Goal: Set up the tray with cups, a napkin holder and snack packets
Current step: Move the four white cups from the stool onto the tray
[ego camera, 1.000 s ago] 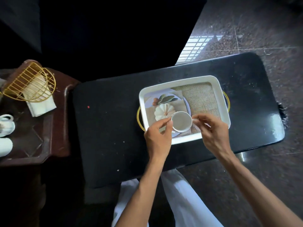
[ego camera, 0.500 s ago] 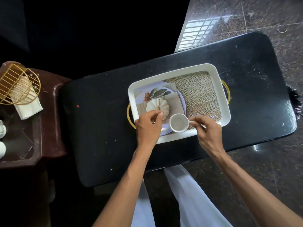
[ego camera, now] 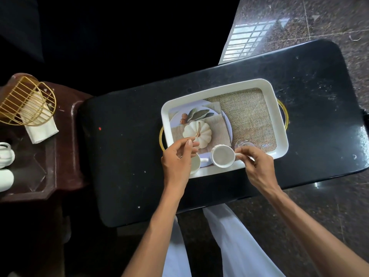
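A white tray [ego camera: 217, 90] with gold handles lies on a black table [ego camera: 123, 156]. Two white cups stand along its near edge. My right hand [ego camera: 257, 166] pinches the handle of the right cup [ego camera: 222, 157], which stands upright and empty. The left cup [ego camera: 195, 166] sits in the near left corner, mostly hidden under my left hand [ego camera: 176, 162], whose fingers are loosely apart above it. A gold wire napkin holder [ego camera: 26, 100] with white napkins lies on the brown side table [ego camera: 65, 156] at the left. No snack packets are in view.
More white cups [ego camera: 6, 156] stand at the left edge of the side table. The tray's floor is printed with a pumpkin picture and burlap. The stone floor shows to the right, and white trouser legs below the table.
My left hand has slid left to the tray's near left corner and lifted its fingers, uncovering a second cup. The right-hand cup has stayed near the front edge.
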